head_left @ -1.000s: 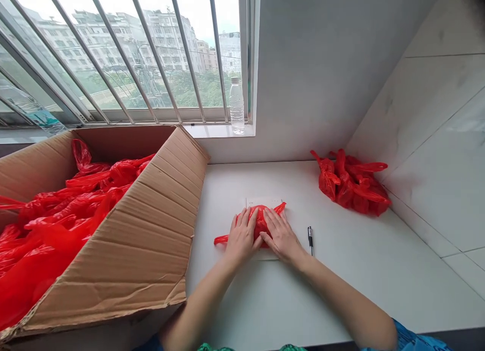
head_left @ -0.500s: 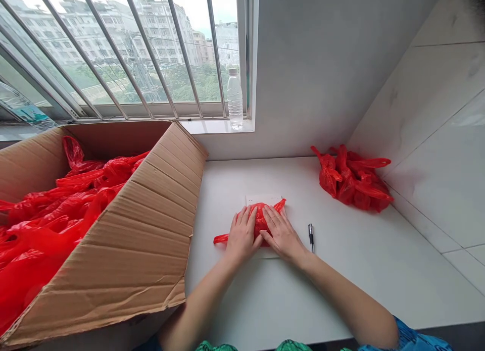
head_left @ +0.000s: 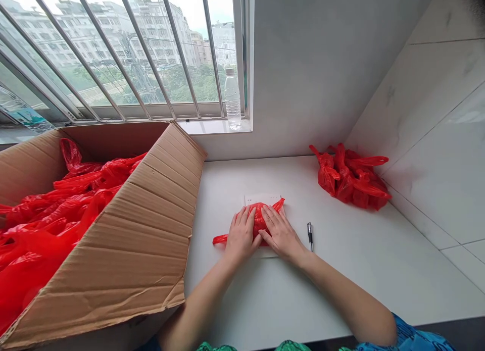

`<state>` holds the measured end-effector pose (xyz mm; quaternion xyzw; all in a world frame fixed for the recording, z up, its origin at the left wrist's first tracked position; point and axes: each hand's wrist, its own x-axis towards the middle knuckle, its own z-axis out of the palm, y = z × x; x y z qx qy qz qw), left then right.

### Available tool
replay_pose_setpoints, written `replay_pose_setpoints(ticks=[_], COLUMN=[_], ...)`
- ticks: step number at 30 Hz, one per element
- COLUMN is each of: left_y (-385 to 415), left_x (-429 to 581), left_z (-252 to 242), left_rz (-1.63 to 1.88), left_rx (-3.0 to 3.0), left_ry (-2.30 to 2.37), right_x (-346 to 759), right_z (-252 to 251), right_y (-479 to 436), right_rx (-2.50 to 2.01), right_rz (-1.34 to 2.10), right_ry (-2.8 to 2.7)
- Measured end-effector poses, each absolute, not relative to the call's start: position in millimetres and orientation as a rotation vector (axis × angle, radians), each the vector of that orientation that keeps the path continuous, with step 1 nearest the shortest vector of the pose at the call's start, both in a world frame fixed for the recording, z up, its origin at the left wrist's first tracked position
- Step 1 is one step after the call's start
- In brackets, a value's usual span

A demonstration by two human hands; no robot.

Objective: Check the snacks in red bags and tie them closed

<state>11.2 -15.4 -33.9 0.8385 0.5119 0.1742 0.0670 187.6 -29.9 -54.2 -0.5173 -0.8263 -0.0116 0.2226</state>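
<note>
A crumpled red plastic bag [head_left: 259, 220] lies on a white sheet of paper [head_left: 261, 198] in the middle of the white tabletop. My left hand [head_left: 241, 234] rests flat on the bag's left side, fingers stretched out. On the right side of it lies my right hand [head_left: 282, 235], also spread, its thumb near the left thumb. One end of the bag sticks out at the left and a twisted tip at the upper right. Whatever the bag contains is hidden. A black pen [head_left: 310, 236] lies just right of my right hand.
A large open cardboard box [head_left: 151, 230] of red plastic bags [head_left: 76, 199] stands at the left. More red bags [head_left: 352, 177] are heaped against the tiled wall at the right. On the sill of the barred window stands a clear bottle [head_left: 233, 101]; another bottle [head_left: 28, 113] leans at far left.
The whole view has shifted very slightly. Both hands stay in the same place on the red plastic bag, and nothing else has visibly moved.
</note>
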Motion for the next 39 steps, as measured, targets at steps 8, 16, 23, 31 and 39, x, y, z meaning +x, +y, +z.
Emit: replay_pose_setpoints(ticks=[8, 16, 23, 31, 39], left_y=[-18.0, -28.6, -29.7, -27.5, -17.4], left_x=[11.4, -3.1, -8.5, -8.7, -19.5], left_z=[-33.5, -3.3, 8.7, 5.6, 12.3], left_rz=[0.511, 0.706, 0.722, 0.705, 1.084], left_rx=[2.502, 2.421, 2.320, 2.315, 2.134], left_ry=[1.553, 1.432, 1.476, 1.396, 1.577], right_x=[188.5, 208.6, 200.4, 206.1, 262.3], right_z=[-53.8, -26.9, -12.5, -4.2, 23.2], right_y=[-29.2, -25.5, -35.5, -35.3, -34.6], right_rx=[-1.423, -1.342, -1.264, -1.195, -1.339], right_rz=[0.023, -0.145, 0.049, 0.134, 0.079], right_ry=[-2.284, -2.153, -2.100, -2.086, -1.810])
